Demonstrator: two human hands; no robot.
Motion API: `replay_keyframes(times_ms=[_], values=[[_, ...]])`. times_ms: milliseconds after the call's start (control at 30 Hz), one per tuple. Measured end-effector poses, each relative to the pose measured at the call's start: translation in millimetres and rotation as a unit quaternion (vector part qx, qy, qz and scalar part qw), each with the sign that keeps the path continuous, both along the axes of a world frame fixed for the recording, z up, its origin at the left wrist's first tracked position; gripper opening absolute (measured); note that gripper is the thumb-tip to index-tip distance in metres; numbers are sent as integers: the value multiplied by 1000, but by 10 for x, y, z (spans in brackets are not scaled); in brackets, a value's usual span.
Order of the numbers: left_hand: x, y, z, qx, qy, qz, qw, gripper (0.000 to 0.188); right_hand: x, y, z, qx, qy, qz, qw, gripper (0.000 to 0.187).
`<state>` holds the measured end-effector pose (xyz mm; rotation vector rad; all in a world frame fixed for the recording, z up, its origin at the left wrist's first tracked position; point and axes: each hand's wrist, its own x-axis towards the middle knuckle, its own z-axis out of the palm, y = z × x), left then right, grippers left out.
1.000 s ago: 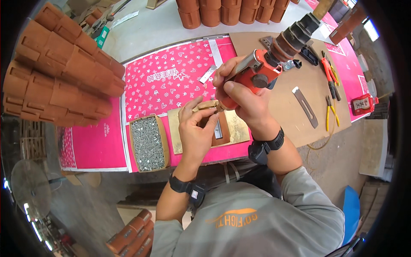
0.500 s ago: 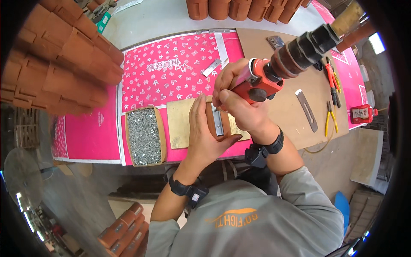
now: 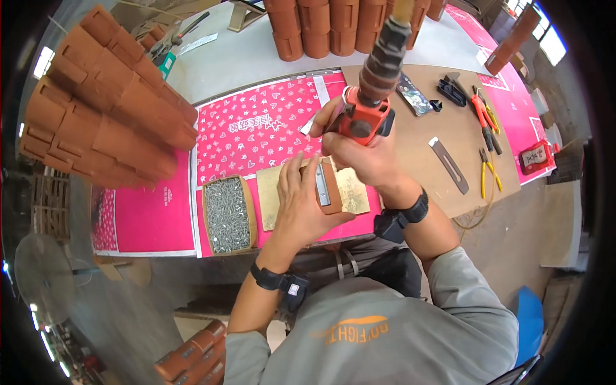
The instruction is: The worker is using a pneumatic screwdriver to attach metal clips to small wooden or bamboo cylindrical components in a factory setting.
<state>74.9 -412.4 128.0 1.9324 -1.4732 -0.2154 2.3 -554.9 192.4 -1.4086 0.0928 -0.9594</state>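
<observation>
My left hand (image 3: 299, 202) is wrapped round a short terracotta-coloured piece (image 3: 333, 199), thumb along its near edge and fingers on its left side. A narrow silver metal strip (image 3: 322, 186) lies lengthwise on that piece. Beneath both is a worn yellowish board (image 3: 354, 194). My right hand (image 3: 362, 157) grips a red power driver (image 3: 364, 122) just beyond the piece; a thick dark fitting rises from its top. The driver's working tip is hidden by my fingers. Left of the board, an open cardboard box (image 3: 253, 221) holds many screws (image 3: 226, 215).
Stacked terracotta-coloured tiles (image 3: 109, 115) tower at the left, with more (image 3: 314, 29) along the back. To the right lie a slotted metal blade (image 3: 449, 165), yellow-handled pliers (image 3: 491, 173), red-handled pliers (image 3: 481, 112), a phone (image 3: 414, 95) and a red bottle (image 3: 538, 158).
The driver has swung from leaning right to nearly upright, and my right hand has drawn slightly away from the strip. My left hand stays on the piece. The whole view has shifted.
</observation>
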Motion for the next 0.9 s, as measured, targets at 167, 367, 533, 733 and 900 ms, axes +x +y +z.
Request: replay_keyframes(times_ms=[167, 367, 533, 733, 900], values=[[96, -106, 219, 125, -119, -65, 983, 98, -315, -266, -84, -21, 75, -50, 996, 20], [202, -50, 213, 115, 75, -37, 990, 100, -587, -695, -496, -64, 114, -129, 983, 20], [386, 137, -158, 88, 216, -57, 971, 109, -641, -838, -477, -42, 91, -131, 986, 22], [548, 141, 0, 182, 190, -70, 962, 111, -617, -925, -685, -50, 58, -151, 985, 21], [589, -58, 277, 272, 136, -118, 945, 114, -622, -975, -820, -157, 112, -206, 959, 20]])
